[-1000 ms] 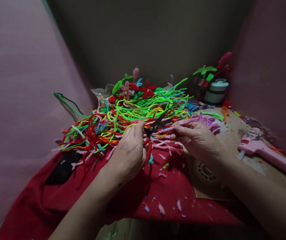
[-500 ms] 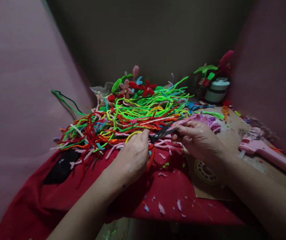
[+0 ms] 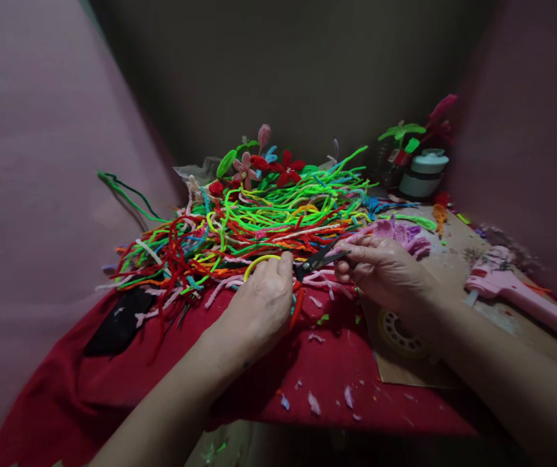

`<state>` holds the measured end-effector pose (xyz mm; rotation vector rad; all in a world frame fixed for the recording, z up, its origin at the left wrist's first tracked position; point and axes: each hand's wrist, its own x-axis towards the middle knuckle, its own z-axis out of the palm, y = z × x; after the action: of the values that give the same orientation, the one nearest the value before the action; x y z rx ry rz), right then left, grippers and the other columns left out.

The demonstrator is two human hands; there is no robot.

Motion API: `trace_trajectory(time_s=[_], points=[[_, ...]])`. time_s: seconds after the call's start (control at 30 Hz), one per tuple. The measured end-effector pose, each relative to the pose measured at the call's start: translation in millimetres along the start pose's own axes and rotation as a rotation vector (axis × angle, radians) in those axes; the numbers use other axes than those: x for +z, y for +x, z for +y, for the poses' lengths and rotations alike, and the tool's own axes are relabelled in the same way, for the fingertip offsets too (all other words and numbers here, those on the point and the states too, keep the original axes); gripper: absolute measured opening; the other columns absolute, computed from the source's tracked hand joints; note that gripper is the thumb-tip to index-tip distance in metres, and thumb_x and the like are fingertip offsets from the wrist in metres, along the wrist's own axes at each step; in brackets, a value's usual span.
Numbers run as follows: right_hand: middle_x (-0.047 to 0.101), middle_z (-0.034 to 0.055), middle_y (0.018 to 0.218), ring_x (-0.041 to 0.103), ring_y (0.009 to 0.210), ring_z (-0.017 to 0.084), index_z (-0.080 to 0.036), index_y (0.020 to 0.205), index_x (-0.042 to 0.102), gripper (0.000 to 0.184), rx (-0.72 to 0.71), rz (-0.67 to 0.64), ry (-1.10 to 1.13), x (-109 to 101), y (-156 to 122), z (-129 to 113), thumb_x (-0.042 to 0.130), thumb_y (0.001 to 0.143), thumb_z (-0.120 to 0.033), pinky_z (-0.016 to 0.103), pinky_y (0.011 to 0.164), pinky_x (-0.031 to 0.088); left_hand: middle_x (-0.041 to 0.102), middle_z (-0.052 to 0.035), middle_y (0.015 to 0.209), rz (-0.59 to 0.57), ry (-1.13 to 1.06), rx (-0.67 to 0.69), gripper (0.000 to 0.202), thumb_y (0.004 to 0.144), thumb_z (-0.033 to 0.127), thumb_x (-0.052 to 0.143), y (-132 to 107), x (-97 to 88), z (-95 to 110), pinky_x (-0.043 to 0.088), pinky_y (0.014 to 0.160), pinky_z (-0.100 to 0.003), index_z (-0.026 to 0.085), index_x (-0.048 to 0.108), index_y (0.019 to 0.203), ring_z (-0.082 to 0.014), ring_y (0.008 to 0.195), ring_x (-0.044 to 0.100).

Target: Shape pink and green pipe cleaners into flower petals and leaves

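My left hand (image 3: 261, 301) is closed around the handles of a pair of scissors (image 3: 314, 263). One handle loop is yellow, the other red, and the dark blades point right, slightly parted. At the blade tips, the thumb and fingers of my right hand (image 3: 388, 269) are pinched together on a pink pipe cleaner (image 3: 340, 248), mostly hidden by the fingers. Just beyond that hand lies a bunch of pink and lilac pipe-cleaner loops (image 3: 407, 237); I cannot tell whether it joins the held piece. Small fuzzy scraps (image 3: 314, 403) dot the red cloth (image 3: 327, 363) below.
A big heap of coloured pipe cleaners (image 3: 268, 214) spreads behind my hands, with fuzzy flowers (image 3: 288, 170) at its back. To the right are a pink glue gun (image 3: 516, 292), a cardboard sheet (image 3: 395, 370), a tape spool (image 3: 402, 334) and a lidded jar (image 3: 424, 175). A black phone-like object (image 3: 115, 327) lies left.
Both hands have shifted very slightly to the right along with the scissors, whose blades still meet the right fingertips. The surrounding things stay in place apart from a slight camera shift.
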<state>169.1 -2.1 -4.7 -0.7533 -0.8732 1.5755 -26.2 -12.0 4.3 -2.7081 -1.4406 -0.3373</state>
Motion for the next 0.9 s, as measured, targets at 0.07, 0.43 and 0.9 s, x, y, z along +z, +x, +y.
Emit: trace_trajectory(time_s=[0.07,0.43,0.9], points=[[0.06,0.0014,0.057,0.053,0.049,0.008,-0.011,0.065,0.065,0.006,-0.003,0.003,0.01,0.5,0.2,0.0,0.07,0.061,-0.014,0.02,0.047,0.044,0.055,-0.0159,0.1,-0.01,-0.003,-0.004,0.036,0.079,0.009,0.034,-0.5,0.2,0.4,0.045,0.082,-0.04,0.009,0.042,0.114,-0.0246,0.098,0.051],[0.061,0.0015,0.056,0.052,0.046,0.008,-0.011,0.061,0.063,0.008,0.037,-0.033,0.037,-1.6,1.2,-1.6,0.071,0.058,-0.01,0.02,0.044,0.041,0.057,-0.0146,0.101,-0.028,-0.004,0.022,0.037,0.08,0.007,0.031,-0.4,-3.2,2.9,0.046,0.083,-0.036,0.007,0.043,0.115,-0.0217,0.093,0.055],[0.056,0.0008,0.05,0.051,0.045,0.01,-0.012,0.06,0.059,0.007,0.091,-0.016,0.092,-0.9,0.2,-1.9,0.064,0.058,-0.008,0.022,0.043,0.04,0.059,-0.0103,0.096,-0.058,-0.004,0.036,0.031,0.081,0.004,0.029,0.0,-1.6,3.0,0.048,0.079,-0.031,0.011,0.046,0.106,-0.0174,0.086,0.058]])
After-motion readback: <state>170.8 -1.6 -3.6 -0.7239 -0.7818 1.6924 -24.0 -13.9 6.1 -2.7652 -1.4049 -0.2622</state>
